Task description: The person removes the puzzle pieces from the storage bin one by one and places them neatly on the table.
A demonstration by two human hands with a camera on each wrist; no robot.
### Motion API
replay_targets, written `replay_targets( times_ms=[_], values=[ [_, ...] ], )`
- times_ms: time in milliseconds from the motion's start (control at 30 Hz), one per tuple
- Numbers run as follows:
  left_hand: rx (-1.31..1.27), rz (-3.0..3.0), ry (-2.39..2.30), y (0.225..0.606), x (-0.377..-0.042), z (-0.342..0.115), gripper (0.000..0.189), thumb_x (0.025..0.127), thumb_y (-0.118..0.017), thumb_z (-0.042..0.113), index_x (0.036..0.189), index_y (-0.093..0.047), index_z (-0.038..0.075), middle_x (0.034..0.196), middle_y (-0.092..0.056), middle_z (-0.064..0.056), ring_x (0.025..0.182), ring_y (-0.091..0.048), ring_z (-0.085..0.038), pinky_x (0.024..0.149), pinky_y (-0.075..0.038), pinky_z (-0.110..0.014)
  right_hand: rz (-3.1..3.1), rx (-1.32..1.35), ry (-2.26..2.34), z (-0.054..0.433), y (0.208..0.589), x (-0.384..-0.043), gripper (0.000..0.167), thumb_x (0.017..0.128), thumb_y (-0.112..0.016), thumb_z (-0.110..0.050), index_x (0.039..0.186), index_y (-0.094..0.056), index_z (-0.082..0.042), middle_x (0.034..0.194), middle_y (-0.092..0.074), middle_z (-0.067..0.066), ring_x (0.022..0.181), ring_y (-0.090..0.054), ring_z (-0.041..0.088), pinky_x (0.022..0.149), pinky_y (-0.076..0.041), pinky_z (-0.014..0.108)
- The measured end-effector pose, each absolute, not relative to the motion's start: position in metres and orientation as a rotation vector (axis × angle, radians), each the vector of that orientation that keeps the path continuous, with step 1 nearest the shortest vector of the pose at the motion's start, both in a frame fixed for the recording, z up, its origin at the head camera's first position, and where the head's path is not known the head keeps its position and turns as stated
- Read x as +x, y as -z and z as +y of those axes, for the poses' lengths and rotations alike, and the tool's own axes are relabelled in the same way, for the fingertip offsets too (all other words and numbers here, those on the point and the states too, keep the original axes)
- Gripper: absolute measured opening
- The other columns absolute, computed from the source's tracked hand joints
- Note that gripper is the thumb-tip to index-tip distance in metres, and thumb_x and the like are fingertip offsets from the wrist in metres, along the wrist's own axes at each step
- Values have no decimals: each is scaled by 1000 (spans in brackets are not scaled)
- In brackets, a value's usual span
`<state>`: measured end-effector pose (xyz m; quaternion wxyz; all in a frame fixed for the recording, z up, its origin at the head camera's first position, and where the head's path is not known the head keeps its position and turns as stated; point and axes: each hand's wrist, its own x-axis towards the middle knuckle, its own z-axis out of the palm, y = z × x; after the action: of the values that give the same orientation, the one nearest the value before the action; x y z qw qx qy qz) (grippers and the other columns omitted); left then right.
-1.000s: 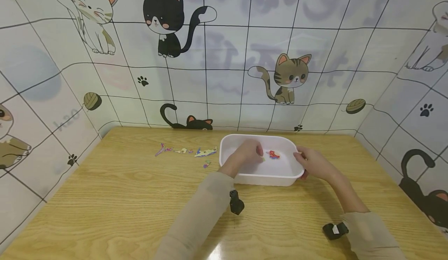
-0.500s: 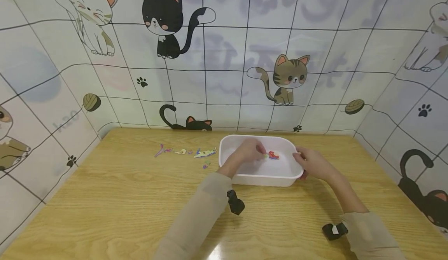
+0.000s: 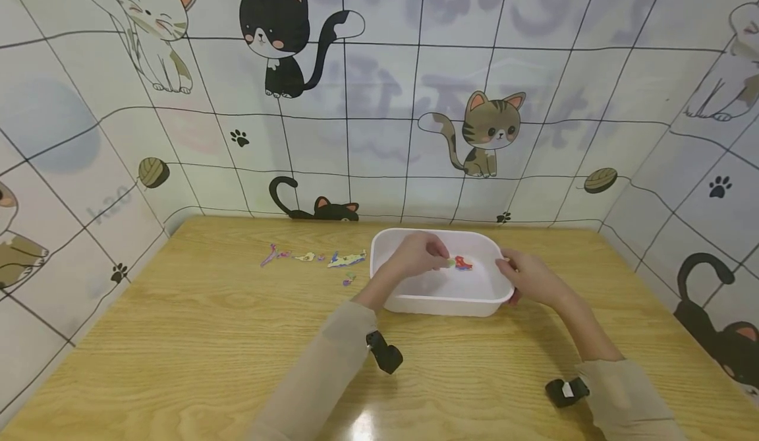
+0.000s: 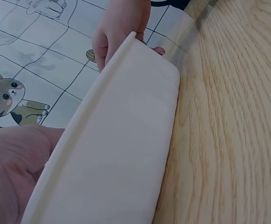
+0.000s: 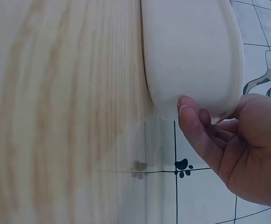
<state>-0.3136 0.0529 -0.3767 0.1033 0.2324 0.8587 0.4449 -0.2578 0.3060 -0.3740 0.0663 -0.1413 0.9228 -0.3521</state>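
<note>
A white plastic tub [image 3: 441, 306] stands near the back of the table. My left hand [image 3: 418, 254] reaches over its near side, bent fingers low inside the tub. Just at those fingertips is a small pale green piece [image 3: 452, 263], beside a red flat cutout [image 3: 464, 264] with blue at its lower edge. Whether the fingers still pinch the green piece is unclear; the tub wall [image 4: 107, 126] hides them in the left wrist view. My right hand [image 3: 534, 277] grips the tub's right end, thumb at the rim and fingers [image 5: 194, 128] curled against the outside.
Left of the tub, several small colourful cutouts lie in a row on the wooden table [image 3: 207, 335], among them a long yellow-and-blue one [image 3: 348, 259] and a purple one [image 3: 271, 254]. A small purple-green piece [image 3: 348, 279] lies below. Cat-patterned walls [image 3: 379, 144] enclose the table.
The pale green piece has come to lie beside the red cutout as my left hand moved right. The left hand and forearm then shifted slightly back left. My right hand stays on the tub.
</note>
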Motion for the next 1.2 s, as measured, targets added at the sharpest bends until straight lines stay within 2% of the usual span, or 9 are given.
replay_targets(
  times_ms=[333, 567, 767, 1000, 1133, 1200],
  values=[
    [712, 2475, -1450, 366, -303, 34, 9, 91, -76, 16, 95, -71, 9, 81, -70, 2, 73, -66, -10, 66, -50, -23, 2792, -439, 1061, 307, 373, -258, 44, 108, -44, -12, 138, -38, 19, 89, -67, 16, 54, -66, 23, 53, -58, 40],
    [725, 2445, -1512, 359, -296, 15, 12, 92, -75, 18, 99, -72, 9, 87, -71, 1, 78, -67, -12, 72, -54, -27, 2795, -442, 1054, 306, 373, -257, 43, 108, -44, -12, 138, -38, 18, 86, -66, 13, 54, -66, 22, 54, -58, 41],
    [708, 2405, -1603, 359, -293, -5, 13, 92, -75, 18, 99, -71, 7, 90, -71, -3, 82, -68, -18, 82, -57, -40, 2807, -442, 1038, 306, 374, -257, 41, 107, -45, -11, 136, -40, 18, 85, -65, 14, 54, -66, 22, 54, -58, 40],
    [676, 2315, -1700, 360, -292, -31, 18, 94, -72, 15, 104, -68, 1, 103, -70, -22, 95, -66, -38, 89, -55, -47, 2808, -432, 1034, 305, 374, -258, 41, 107, -45, -11, 136, -41, 18, 83, -65, 12, 54, -66, 22, 54, -58, 41],
    [635, 2288, -1748, 360, -290, -46, 19, 94, -72, 15, 105, -68, 0, 101, -70, -21, 94, -66, -38, 86, -56, -44, 2800, -430, 1041, 306, 375, -258, 42, 108, -45, -12, 137, -40, 18, 84, -65, 12, 55, -66, 22, 54, -58, 40],
    [624, 2285, -1765, 360, -290, -53, 19, 94, -72, 15, 105, -68, 0, 98, -70, -18, 89, -66, -34, 84, -56, -41, 2798, -428, 1043, 306, 375, -258, 43, 108, -44, -13, 137, -40, 18, 85, -66, 12, 55, -66, 22, 54, -58, 40]
  ],
)
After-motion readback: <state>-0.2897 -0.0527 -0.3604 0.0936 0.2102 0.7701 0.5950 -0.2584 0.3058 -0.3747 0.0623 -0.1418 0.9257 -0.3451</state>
